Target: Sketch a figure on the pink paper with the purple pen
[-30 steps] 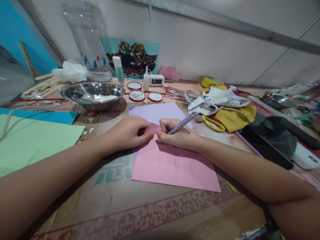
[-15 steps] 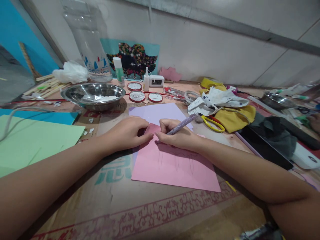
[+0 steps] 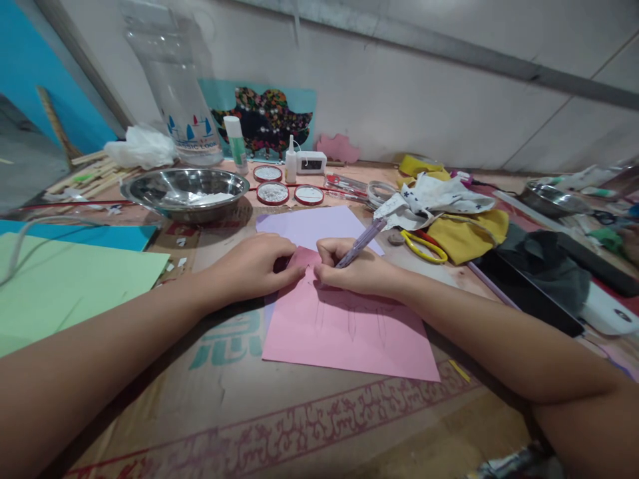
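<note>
A pink sheet of paper (image 3: 344, 346) lies in front of me with thin drawn lines on it, some long and narrow. My left hand (image 3: 259, 266) holds its upper left edge, thumb on the sheet and fingers curled at the corner. Between the closed fingers of my right hand (image 3: 349, 269) is a pale purple pen (image 3: 363, 243), its upper end leaning right. The pen's tip is hidden by the hand, low over the pink paper near the left thumb. Partly beneath the pink sheet lies a lilac sheet (image 3: 309, 223).
A steel bowl (image 3: 184, 193) with white scraps stands at back left, near a large clear bottle (image 3: 182, 93). Red-rimmed dishes of beads (image 3: 272, 193) sit beyond the paper. Yellow-handled scissors (image 3: 424, 247), cloth (image 3: 444, 199) and a dark tablet (image 3: 529, 293) lie right; green paper (image 3: 74, 286) lies left.
The pen has tilted more upright, and my right hand has shifted very slightly on the paper. A small mark now shows near the left thumb. My left hand stays in place.
</note>
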Demonstrator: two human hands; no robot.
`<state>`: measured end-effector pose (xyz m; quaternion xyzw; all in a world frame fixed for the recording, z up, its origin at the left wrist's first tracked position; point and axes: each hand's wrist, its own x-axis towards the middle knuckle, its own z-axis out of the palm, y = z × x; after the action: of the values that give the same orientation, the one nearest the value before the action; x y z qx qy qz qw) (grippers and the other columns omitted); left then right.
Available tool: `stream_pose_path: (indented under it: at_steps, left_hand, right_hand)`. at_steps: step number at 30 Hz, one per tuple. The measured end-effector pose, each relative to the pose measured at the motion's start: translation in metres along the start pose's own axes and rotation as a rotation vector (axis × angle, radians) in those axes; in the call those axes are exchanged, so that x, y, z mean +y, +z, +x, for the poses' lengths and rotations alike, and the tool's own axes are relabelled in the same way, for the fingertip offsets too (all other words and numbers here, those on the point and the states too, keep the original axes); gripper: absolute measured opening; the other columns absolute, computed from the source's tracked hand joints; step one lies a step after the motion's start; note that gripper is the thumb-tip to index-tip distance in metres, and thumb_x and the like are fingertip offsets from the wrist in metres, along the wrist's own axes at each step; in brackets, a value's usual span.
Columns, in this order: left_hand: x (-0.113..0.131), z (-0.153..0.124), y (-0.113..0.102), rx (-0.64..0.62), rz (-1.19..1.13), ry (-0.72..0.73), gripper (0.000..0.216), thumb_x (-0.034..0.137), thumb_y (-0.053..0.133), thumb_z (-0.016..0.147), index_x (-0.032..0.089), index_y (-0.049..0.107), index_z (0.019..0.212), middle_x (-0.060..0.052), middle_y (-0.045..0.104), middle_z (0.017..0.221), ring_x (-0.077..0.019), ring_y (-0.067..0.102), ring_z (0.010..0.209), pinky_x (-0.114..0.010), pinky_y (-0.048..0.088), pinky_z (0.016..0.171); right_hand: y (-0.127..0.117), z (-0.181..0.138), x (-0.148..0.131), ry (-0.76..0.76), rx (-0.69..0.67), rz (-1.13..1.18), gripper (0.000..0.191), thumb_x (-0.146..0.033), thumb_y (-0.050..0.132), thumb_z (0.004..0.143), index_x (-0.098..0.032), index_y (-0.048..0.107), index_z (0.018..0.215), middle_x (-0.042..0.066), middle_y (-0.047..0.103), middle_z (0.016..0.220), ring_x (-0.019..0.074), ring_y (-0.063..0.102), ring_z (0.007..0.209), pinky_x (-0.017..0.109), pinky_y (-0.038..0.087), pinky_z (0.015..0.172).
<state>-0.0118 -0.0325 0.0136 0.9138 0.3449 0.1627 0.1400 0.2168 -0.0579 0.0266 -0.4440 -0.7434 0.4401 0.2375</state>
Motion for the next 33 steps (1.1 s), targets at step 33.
stream_pose_path:
  at_steps: [33]
  left_hand:
    - [0.0,-0.009,-0.008,0.253,0.015,-0.022,0.037,0.044,0.048,0.098,0.022,0.051,0.069,-0.001,0.057,0.067,-0.0166,0.051,0.065,-0.029,0.036,0.062]
  right_hand:
    - [-0.069,0.017,0.02,-0.291,0.539,-0.49,0.024,-0.042,0.059,0.095,-0.023,0.067,0.082,0.007,0.071,0.087,0.0234,0.061,0.085,0.034,0.046,0.083]
